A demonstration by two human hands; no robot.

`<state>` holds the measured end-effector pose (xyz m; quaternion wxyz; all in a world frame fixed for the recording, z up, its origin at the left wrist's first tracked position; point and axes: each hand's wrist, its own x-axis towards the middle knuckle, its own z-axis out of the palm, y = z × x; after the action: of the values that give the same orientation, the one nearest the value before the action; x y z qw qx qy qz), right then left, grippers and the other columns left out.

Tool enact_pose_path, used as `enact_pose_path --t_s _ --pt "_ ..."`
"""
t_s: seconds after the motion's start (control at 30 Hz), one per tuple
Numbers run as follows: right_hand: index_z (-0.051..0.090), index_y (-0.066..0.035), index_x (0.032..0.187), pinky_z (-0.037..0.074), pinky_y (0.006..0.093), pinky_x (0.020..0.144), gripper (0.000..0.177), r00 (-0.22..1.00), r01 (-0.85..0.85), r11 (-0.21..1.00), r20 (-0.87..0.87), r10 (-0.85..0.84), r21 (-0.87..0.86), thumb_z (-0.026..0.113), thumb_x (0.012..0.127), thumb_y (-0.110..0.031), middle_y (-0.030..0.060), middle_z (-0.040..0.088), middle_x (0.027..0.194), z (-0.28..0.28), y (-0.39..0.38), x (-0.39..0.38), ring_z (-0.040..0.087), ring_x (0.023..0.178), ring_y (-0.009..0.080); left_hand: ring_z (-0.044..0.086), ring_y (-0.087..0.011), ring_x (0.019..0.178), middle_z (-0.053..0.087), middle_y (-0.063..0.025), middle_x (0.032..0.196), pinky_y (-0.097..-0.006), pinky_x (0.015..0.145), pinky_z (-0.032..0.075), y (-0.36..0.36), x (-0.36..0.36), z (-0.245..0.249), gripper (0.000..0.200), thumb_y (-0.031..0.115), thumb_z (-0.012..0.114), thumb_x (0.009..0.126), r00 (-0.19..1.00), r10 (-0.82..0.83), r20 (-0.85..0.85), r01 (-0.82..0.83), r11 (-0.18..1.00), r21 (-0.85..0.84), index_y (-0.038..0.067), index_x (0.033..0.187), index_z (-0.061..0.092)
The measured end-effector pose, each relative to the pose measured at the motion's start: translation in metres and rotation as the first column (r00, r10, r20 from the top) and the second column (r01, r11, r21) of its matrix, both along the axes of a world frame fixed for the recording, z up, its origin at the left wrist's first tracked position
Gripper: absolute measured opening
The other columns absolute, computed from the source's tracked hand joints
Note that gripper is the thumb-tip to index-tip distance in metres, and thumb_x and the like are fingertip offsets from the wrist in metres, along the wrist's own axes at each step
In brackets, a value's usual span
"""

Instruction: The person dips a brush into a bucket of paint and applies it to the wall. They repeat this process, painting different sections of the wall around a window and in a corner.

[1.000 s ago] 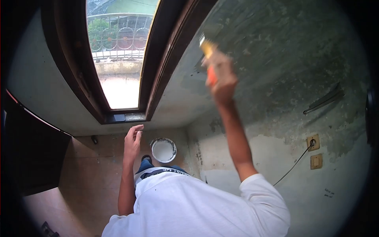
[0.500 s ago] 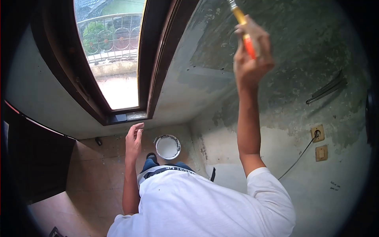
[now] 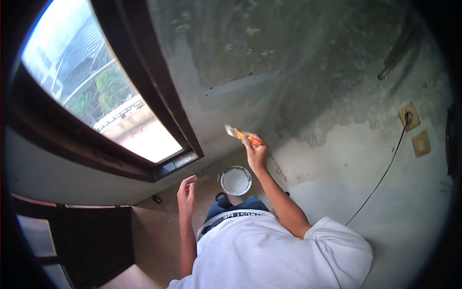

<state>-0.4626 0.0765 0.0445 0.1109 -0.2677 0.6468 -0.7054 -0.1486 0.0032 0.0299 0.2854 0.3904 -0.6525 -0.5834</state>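
My right hand is closed around the handle of a paintbrush, yellow with an orange-red end. Its pale bristles point up and left, in front of the wall by the window frame. Below the brush, a bucket of white paint stands on the floor, its rim smeared. My left hand hangs in the air left of the bucket, holding nothing, with its fingers loosely bent and apart.
A dark-framed window is at the left, above a dark door or panel. The patchy grey wall carries a socket with a plugged-in cable and a switch. A dark bar sticks out higher up.
My right hand has come down from high on the wall with the paintbrush, to just above the bucket. The whole view has turned and shifted. My left hand keeps its pose.
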Motion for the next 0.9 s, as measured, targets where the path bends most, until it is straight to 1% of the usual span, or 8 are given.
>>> enact_pose_path --t_s 0.1,0.13,0.27,0.43,0.57,0.7,0.83,0.9 --pt "0.078 0.004 0.117 0.061 0.0286 0.083 0.030 0.969 0.157 0.978 0.173 -0.179 0.135 0.076 0.109 -0.025 0.0079 0.080 0.102 -0.073 0.042 -0.032 0.076 0.094 0.0117 0.071 -0.0223 0.117 0.074 -0.0141 0.135 -0.0355 0.106 0.055 -0.005 -0.016 0.002 0.031 0.013 0.053 0.116 0.999 -0.021 0.039 0.020 1.000 0.021 -0.001 0.140 0.068" --pt "0.078 0.001 0.109 0.050 0.0228 0.069 0.023 0.911 0.236 0.957 0.303 -0.278 0.168 0.079 0.106 -0.022 -0.0023 0.071 0.086 -0.093 0.054 -0.037 0.063 0.075 0.0049 0.072 -0.0228 0.117 0.074 -0.0144 0.135 -0.0362 0.106 0.054 -0.007 -0.021 0.001 0.032 0.014 0.053 0.116 0.998 -0.041 0.055 0.040 0.999 0.006 -0.001 0.141 0.067" --pt "0.080 0.001 0.100 0.044 0.0257 0.058 0.032 0.694 0.388 0.885 0.551 -0.463 0.256 0.077 0.103 -0.031 0.0010 0.067 0.078 -0.189 0.119 -0.048 0.062 0.068 0.0074 0.072 -0.0235 0.119 0.074 -0.0148 0.135 -0.0375 0.108 0.053 0.000 -0.048 0.005 0.034 0.015 0.054 0.116 0.992 -0.096 0.083 0.093 0.994 0.049 -0.001 0.143 0.067" --pt "0.076 -0.002 0.112 0.064 0.0248 0.080 0.022 0.351 0.632 0.760 0.819 -0.453 0.149 0.078 0.103 -0.022 0.0077 0.074 0.105 -0.179 0.138 -0.056 0.072 0.092 0.0144 0.070 -0.0240 0.124 0.073 -0.0146 0.137 -0.0377 0.110 0.053 0.023 -0.077 0.005 0.033 0.016 0.055 0.116 0.951 -0.276 0.141 0.256 0.956 0.145 -0.002 0.142 0.067" --pt "0.076 0.006 0.122 0.063 0.0287 0.095 0.036 0.612 0.580 0.810 0.702 -0.364 -0.086 0.081 0.103 -0.025 0.0110 0.076 0.113 -0.085 0.093 -0.111 0.074 0.104 0.0169 0.069 -0.0235 0.129 0.073 -0.0135 0.139 -0.0388 0.112 0.052 0.039 -0.093 0.009 0.035 0.024 0.056 0.118 0.909 -0.382 0.167 0.353 0.918 0.178 0.001 0.142 0.067" --pt "0.073 0.006 0.137 0.060 0.0311 0.095 0.038 0.912 0.403 0.870 0.203 -0.357 -0.282 0.075 0.108 -0.019 0.0120 0.080 0.122 0.009 0.035 -0.162 0.074 0.106 0.0157 0.070 -0.0246 0.126 0.074 -0.0125 0.137 -0.0400 0.109 0.054 0.043 -0.100 0.035 0.033 0.021 0.055 0.117 0.885 -0.386 0.260 0.370 0.922 0.109 0.004 0.143 0.067" --pt "0.075 -0.006 0.140 0.059 0.0331 0.089 0.034 0.871 0.383 0.893 -0.231 -0.434 -0.237 0.074 0.106 -0.010 0.0151 0.081 0.120 0.070 -0.016 -0.161 0.076 0.104 0.0192 0.072 -0.0254 0.122 0.075 -0.0126 0.134 -0.0403 0.105 0.056 0.033 -0.094 0.033 0.031 0.017 0.054 0.117 0.895 -0.347 0.279 0.345 0.937 0.057 0.006 0.143 0.068" --pt "0.075 -0.007 0.140 0.060 0.0339 0.094 0.039 0.969 0.248 0.967 -0.030 -0.247 0.050 0.078 0.102 -0.008 0.0162 0.080 0.122 0.077 -0.022 -0.119 0.079 0.106 0.0250 0.071 -0.0248 0.123 0.074 -0.0126 0.137 -0.0407 0.108 0.054 0.029 -0.091 0.033 0.035 0.024 0.053 0.118 0.882 -0.356 0.309 0.356 0.933 0.060 0.005 0.145 0.066"
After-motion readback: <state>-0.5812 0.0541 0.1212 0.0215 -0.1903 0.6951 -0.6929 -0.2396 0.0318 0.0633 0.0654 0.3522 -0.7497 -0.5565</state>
